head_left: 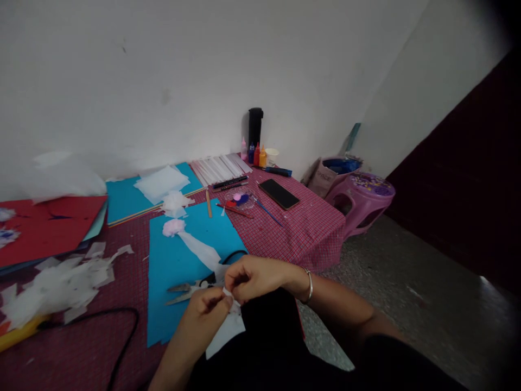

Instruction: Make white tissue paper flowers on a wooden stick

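My left hand [207, 310] and my right hand [254, 278] meet at the table's near edge. Fingertips of both are pinched on a small white paper piece [228, 294], whose shape is mostly hidden. Below them, a white sheet [223, 335] lies against the dark clothing of my lap. Beside my left hand, open-jawed pliers [183, 293] rest on a blue sheet [165, 271]. A pale pink paper flower [173, 227] lies farther up that sheet, and a white strip [201, 251] stretches from it toward my hands.
Loose white scraps [61, 285] and a yellow-handled tool [22, 331] with a black cord are at left. A phone [279, 194], paint bottles [256, 155] and a palette [238, 201] stand or lie toward the back right. A pink stool [360, 201] is beyond the table.
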`<state>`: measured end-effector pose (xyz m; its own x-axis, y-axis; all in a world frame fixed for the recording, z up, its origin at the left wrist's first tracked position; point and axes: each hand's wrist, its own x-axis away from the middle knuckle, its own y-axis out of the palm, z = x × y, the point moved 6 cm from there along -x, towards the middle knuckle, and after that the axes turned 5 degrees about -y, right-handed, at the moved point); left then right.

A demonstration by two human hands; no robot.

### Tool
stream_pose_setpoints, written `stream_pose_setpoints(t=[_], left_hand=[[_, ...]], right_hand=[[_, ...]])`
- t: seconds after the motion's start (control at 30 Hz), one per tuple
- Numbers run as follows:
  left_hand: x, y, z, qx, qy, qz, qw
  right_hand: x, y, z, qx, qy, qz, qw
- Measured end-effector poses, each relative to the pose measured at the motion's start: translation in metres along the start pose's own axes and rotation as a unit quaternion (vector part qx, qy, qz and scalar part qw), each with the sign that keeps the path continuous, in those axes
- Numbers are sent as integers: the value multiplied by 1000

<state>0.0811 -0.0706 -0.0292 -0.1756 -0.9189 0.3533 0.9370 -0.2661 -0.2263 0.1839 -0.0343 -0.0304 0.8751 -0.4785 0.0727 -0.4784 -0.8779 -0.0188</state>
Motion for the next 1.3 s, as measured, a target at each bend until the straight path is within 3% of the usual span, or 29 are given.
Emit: stream_pose_setpoints(t=[0.13, 0.3, 0.53, 0.97, 1.3], left_hand=[[-2, 2, -2, 0, -10, -10, 1000], [-3, 4, -4, 11, -18, -16, 1000], [1, 2, -1, 9, -8, -1, 1000], [3, 0, 4, 17, -5, 12, 1000], [0, -1, -13, 7, -2, -3, 1000]], right_hand=[[0, 2, 1, -18, 21, -16, 999], [-1, -1, -4, 51, -8, 8, 999], [-1, 3, 3, -34, 22, -14, 999], [-3, 4, 8, -37, 22, -13, 999], [-2, 2, 7, -13, 19, -12, 1000]])
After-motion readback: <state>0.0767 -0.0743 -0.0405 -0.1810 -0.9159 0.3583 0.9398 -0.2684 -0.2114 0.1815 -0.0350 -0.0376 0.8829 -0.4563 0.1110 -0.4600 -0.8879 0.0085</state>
